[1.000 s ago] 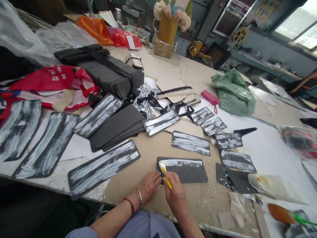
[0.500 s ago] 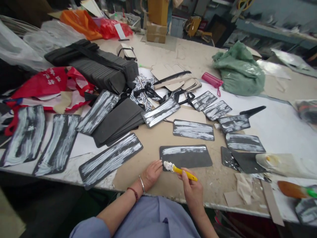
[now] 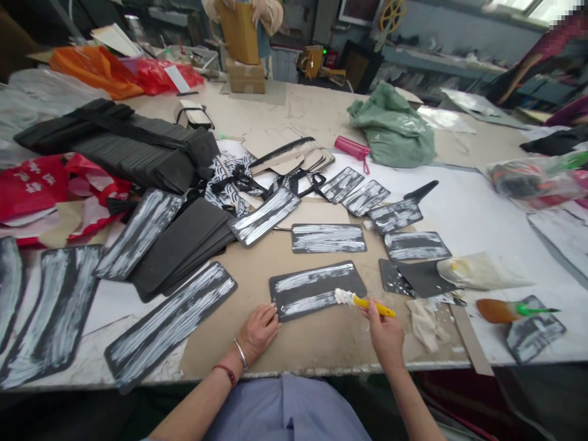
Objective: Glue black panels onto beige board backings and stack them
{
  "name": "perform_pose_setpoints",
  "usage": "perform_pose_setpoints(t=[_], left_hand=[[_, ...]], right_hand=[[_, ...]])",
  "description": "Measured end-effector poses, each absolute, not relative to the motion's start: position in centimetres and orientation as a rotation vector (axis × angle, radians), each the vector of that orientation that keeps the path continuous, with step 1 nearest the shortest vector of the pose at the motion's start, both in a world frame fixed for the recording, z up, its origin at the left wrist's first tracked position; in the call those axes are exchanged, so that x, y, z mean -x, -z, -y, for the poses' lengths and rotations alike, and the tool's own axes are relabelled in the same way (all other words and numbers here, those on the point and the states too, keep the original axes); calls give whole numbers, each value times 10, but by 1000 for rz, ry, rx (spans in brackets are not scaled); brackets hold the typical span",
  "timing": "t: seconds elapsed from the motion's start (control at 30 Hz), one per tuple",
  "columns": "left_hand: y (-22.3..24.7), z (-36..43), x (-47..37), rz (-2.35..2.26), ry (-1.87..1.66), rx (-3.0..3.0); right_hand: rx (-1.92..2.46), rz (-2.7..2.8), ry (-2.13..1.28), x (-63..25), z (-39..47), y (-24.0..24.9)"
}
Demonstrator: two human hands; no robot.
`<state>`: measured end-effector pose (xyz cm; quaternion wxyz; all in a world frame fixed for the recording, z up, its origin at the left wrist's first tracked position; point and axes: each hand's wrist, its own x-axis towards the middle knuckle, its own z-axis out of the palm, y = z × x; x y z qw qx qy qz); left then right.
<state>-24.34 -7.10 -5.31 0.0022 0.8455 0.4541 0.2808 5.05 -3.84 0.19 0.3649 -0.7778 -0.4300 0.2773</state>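
A dark rounded panel (image 3: 316, 286) lies flat on brown board at the front middle, with a white streak along its far side and another along its near side. My left hand (image 3: 260, 331) rests at the panel's left end, fingertips on its near corner. A yellow-handled brush (image 3: 374, 306) is in my right hand (image 3: 384, 334), its bristles, loaded with white paste, touching the panel near its right end. Similar panels streaked white lie around, one just behind (image 3: 329, 238) and one to the left (image 3: 172, 324). Plain dark panels (image 3: 184, 245) are stacked at the left.
A long stack of dark pieces (image 3: 133, 150) is at the back left, near red bags. A green bag (image 3: 397, 125) and pink pouch (image 3: 351, 147) sit farther back. On the right are a paste-filled bag (image 3: 487, 271) and an orange-brown bottle (image 3: 496, 311). A person holds a box (image 3: 239, 33).
The brush in my right hand has moved right along the panel, and a second white streak now runs along its near side. The whole view has turned to the right.
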Motion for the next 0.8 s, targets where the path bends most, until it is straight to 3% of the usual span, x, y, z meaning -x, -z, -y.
perform_pose_setpoints(t=[0.23, 0.43, 0.7, 0.8], left_hand=[[50, 72, 239, -1453, -931, -2670], [53, 77, 236, -1540, -931, -2625], [60, 78, 235, -1549, -997, -2665], [61, 78, 234, -1564, -1039, -2648]], right_hand=[[2107, 1343, -278, -100, 23, -6], [1807, 1631, -38, -88, 19, -18], [1454, 2012, -184, -43, 43, 0], [1463, 1987, -81, -53, 32, 2]])
